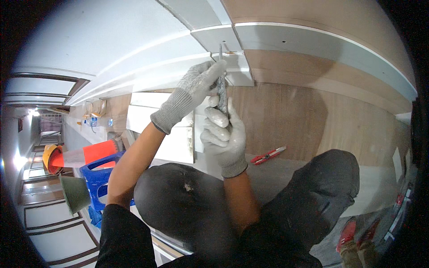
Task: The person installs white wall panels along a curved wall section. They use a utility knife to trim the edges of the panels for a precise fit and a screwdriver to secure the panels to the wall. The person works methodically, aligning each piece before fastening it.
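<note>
Wood-panelled wall [286,116], grey floor [268,178]

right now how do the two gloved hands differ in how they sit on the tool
The left hand in its grey knit glove sits higher, fingers pinching the thin metal tool near the white trim. The right hand sits lower, fist wrapped around the tool's handle, its glove palm white-coated. Both are gloved and on the same tool.

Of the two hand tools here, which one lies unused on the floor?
The red utility knife, lying alone by the person's knee. The other, a slim grey tool, is gripped by both gloved hands against the white trim.
</note>
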### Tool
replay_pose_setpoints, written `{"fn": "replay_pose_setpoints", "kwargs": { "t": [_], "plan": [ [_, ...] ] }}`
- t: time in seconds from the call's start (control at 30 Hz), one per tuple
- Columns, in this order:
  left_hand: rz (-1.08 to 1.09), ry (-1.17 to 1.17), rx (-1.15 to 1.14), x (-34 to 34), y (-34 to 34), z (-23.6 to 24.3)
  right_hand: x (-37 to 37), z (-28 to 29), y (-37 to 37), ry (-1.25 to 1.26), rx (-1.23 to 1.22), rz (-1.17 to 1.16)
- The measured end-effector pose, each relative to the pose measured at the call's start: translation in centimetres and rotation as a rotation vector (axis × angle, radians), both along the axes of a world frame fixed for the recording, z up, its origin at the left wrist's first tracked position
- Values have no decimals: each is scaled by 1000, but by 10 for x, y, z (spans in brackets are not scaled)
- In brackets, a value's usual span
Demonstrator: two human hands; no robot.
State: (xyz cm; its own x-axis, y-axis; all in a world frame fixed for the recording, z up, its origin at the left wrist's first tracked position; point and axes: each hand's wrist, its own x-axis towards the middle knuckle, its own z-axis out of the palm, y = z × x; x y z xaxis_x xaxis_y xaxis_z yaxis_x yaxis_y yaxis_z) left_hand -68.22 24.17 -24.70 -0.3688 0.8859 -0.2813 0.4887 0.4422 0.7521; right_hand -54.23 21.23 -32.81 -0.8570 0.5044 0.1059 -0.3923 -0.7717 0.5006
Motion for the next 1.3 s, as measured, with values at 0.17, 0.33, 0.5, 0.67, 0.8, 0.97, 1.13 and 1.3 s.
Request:
{"fn": "replay_pose_setpoints", "kwargs": {
  "t": [0.17,0.33,0.5,0.67,0.8,0.97,1.13,1.3],
  "plan": [
    [244,94,421,-5,-16,-35,10,-22,-6,-972,563,-307],
    [305,651,732,-27,-1,-76,15,-44,48,-1636,949,-731],
    [306,932,885,-35,16,-93,2,-43,104,-1981,1216,-986],
    [388,873,964,-31,46,-112,-22,-58,146,-2199,1338,-1123],
    [479,864,964,-21,71,-116,-36,-64,155,-2245,1359,-1328],
    [559,858,990,-14,81,-117,-38,-47,149,-2182,1379,-1096],
    [600,887,997,-12,86,-114,-44,-57,157,-2218,1338,-1203],
    [538,901,996,-18,84,-117,-46,-62,158,-2202,1275,-1166]
  ]
}}
